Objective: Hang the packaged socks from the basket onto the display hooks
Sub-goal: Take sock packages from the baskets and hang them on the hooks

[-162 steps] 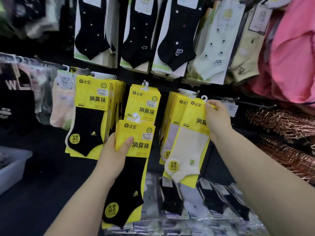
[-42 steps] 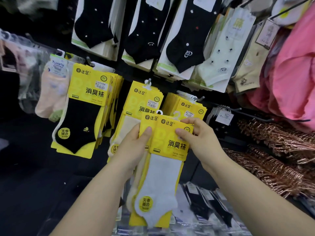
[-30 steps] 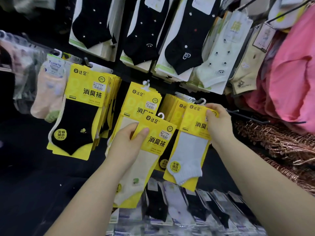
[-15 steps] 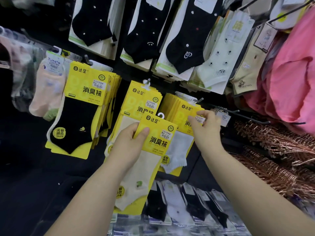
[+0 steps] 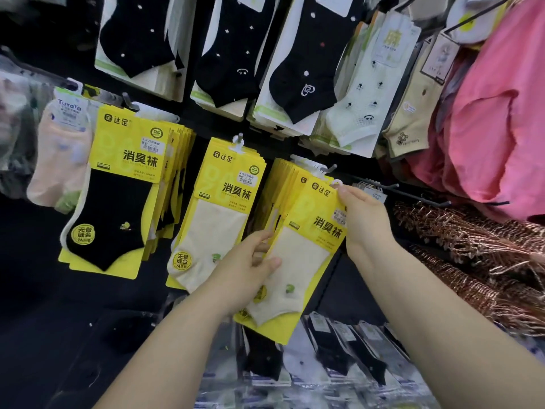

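Observation:
A yellow pack with a cream sock [image 5: 298, 261] is held up in front of the right-hand bunch of yellow packs [image 5: 283, 184]. My right hand [image 5: 364, 219] grips its top right corner beside the white plastic hanger, close to the display hook [image 5: 331, 169]. My left hand [image 5: 247, 270] pinches the pack's lower left edge. Two more bunches hang to the left: cream socks [image 5: 218, 214] in the middle and black socks [image 5: 118, 184] further left. No basket is in view.
Black dotted socks [image 5: 298, 57] and pale green socks [image 5: 362, 95] hang on the row above. Pink garments [image 5: 495, 113] hang at the right, over stacked copper hangers [image 5: 472, 255]. Clear-wrapped socks [image 5: 339, 358] lie on the shelf below. Peach socks [image 5: 59, 149] hang at far left.
My right hand left the white-sock pack hanging and took the top of the cream-sock pack. My left hand slid down to its lower edge. The pack moved right, up to the right-hand bunch.

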`<action>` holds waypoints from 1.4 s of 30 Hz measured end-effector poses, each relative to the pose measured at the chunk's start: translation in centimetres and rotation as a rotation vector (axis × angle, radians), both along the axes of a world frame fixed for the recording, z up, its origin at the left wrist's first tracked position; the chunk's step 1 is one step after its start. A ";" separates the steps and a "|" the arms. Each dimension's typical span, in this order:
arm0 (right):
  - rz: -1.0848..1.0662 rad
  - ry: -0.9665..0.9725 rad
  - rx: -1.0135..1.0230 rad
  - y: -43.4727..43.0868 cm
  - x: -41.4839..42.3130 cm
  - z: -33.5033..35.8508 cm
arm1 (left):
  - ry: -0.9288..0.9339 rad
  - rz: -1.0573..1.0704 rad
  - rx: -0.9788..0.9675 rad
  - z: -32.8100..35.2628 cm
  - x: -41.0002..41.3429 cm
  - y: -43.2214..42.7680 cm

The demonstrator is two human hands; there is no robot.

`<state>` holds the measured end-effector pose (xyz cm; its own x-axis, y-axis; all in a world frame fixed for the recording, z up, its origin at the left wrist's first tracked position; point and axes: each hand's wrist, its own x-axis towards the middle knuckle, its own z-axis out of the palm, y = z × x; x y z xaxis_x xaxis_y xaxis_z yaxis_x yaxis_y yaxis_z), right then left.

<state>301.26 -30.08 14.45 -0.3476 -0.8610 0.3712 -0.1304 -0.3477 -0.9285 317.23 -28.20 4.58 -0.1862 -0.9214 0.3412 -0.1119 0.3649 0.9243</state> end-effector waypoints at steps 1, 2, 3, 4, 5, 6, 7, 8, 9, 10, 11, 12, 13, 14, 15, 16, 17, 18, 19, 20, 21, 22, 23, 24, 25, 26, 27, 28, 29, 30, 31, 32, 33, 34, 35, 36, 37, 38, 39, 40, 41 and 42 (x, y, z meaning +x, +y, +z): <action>-0.028 -0.024 0.001 -0.6 -0.1 0.3 | -0.021 -0.034 0.005 -0.1 -0.2 0.0; -0.050 -0.042 0.003 -1.2 -0.1 0.5 | -0.039 -0.064 0.008 -0.2 -0.4 0.0; -0.065 -0.053 0.004 -1.9 0.0 0.8 | -0.049 -0.081 0.011 -0.3 -0.7 -0.1; -0.079 -0.060 0.002 -2.6 0.2 1.1 | -0.050 -0.087 0.016 -0.4 -0.9 -0.1; -0.099 -0.059 -0.004 -3.2 0.4 1.4 | -0.043 -0.086 0.022 -0.5 -1.1 -0.2; -0.125 -0.048 -0.019 -3.7 0.7 1.5 | -0.035 -0.082 0.026 -0.6 -1.3 -0.3; -0.145 -0.037 -0.036 -4.3 0.9 1.6 | -0.032 -0.076 0.030 -0.7 -1.4 -0.5; -0.159 -0.029 -0.047 -4.7 1.1 1.7 | -0.035 -0.069 0.034 -0.8 -1.5 -0.7; -0.170 -0.013 -0.052 -5.2 1.2 1.6 | -0.046 -0.063 0.037 -1.0 -1.6 -0.9; -0.185 0.012 -0.057 -5.6 1.2 1.5 | -0.060 -0.062 0.039 -1.1 -1.7 -1.1; -0.206 0.046 -0.056 -5.9 1.1 1.3 | -0.074 -0.065 0.041 -1.2 -1.9 -1.2; -0.237 0.083 -0.048 -6.2 1.0 1.0 | -0.080 -0.069 0.043 -1.4 -2.0 -1.3; -0.280 0.123 -0.030 -6.4 0.7 0.6 | -0.086 -0.070 0.048 -1.7 -2.2 -1.3; -0.320 0.163 -0.009 -6.5 0.5 0.0 | -0.096 -0.063 0.052 -1.9 -2.4 -1.4; -0.347 0.196 0.011 -6.4 0.3 -0.7 | -0.108 -0.050 0.055 -2.0 -2.6 -1.4; -0.357 0.223 0.022 -6.2 0.2 -1.4 | -0.116 -0.037 0.055 -2.1 -2.8 -1.4; -0.344 0.236 0.033 -5.9 0.1 -2.3 | -0.119 -0.027 0.056 -2.2 -2.9 -1.5; -0.316 0.236 0.049 -5.7 0.0 -3.1 | -0.118 -0.018 0.054 -2.2 -3.0 -1.6; -0.284 0.230 0.072 -5.6 -0.2 -3.9 | -0.119 -0.010 0.048 -2.2 -3.1 -1.7; -0.255 0.224 0.101 -5.6 -0.2 -4.7 | -0.125 -0.002 0.040 -2.3 -3.2 -1.8; -0.223 0.211 0.126 -5.6 -0.3 -5.2 | -0.134 0.006 0.031 -2.3 -3.2 -1.9; -0.183 0.191 0.146 -5.6 -0.4 -5.7 | -0.142 0.014 0.024 -2.4 -3.1 -2.0; -0.144 0.178 0.160 -5.7 -0.3 -6.0 | -0.149 0.021 0.019 -2.5 -3.1 -2.1; -0.117 0.183 0.173 -5.6 -0.2 -6.2 | -0.149 0.027 0.018 -2.5 -3.0 -2.2; -0.102 0.200 0.182 -5.6 -0.1 -6.4 | -0.142 0.033 0.020 -2.6 -2.9 -2.2; -0.097 0.219 0.195 -5.7 -0.1 -6.5 | -0.132 0.039 0.022 -2.6 -2.8 -2.3; -0.099 0.239 0.211 -5.7 -0.1 -6.5 | -0.121 0.044 0.023 -2.7 -2.7 -2.3; -0.106 0.257 0.229 -5.7 -0.1 -6.6 | -0.109 0.050 0.021 -2.7 -2.6 -2.4; -0.110 0.268 0.241 -5.6 -0.2 -6.6 | -0.094 0.053 0.022 -2.7 -2.5 -2.4; -0.107 0.271 0.242 -5.5 -0.3 -6.6 | -0.073 0.054 0.026 -2.8 -2.4 -2.3; -0.098 0.269 0.238 -5.3 -0.4 -6.7 | -0.050 0.052 0.031 -2.9 -2.2 -2.3; -0.088 0.269 0.237 -5.1 -0.4 -6.7 | -0.030 0.050 0.037 -3.1 -2.0 -2.1; -0.075 0.271 0.240 -4.7 -0.5 -6.8 | -0.020 0.050 0.045 -3.4 -1.7 -1.9; -0.061 0.272 0.251 -4.3 -0.6 -7.1 | -0.022 0.051 0.055 -3.8 -1.4 -1.6; -0.046 0.268 0.267 -3.9 -0.7 -7.4 | -0.030 0.050 0.068 -4.2 -1.1 -1.3; -0.031 0.261 0.287 -3.3 -0.8 -8.0 | -0.043 0.044 0.084 -4.6 -0.8 -0.9; -0.014 0.258 0.310 -2.6 -0.9 -8.6 | -0.068 0.038 0.102 -5.0 -0.5 -0.4; 0.005 0.267 0.343 -1.7 -1.0 -9.4 | -0.109 0.038 0.119 -5.4 -0.4 0.0; 0.023 0.289 0.386 -0.8 -1.0 -10.2 | -0.161 0.037 0.137 -5.9 -0.2 0.4; 0.035 0.314 0.434 0.1 -1.0 -11.3 | -0.217 0.030 0.151 -6.3 -0.1 0.9; 0.044 0.333 0.484 1.0 -1.1 -12.4 | -0.279 0.011 0.157 -6.8 -0.1 1.4; 0.054 0.343 0.531 2.0 -1.2 -13.5 | -0.347 -0.016 0.156 -7.3 0.0 1.9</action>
<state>300.04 -28.12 0.96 -0.2357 -0.9714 -0.0291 -0.4462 0.1348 -0.8847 317.19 -26.26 -2.74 -0.2809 -0.9533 0.1107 -0.4237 0.2267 0.8770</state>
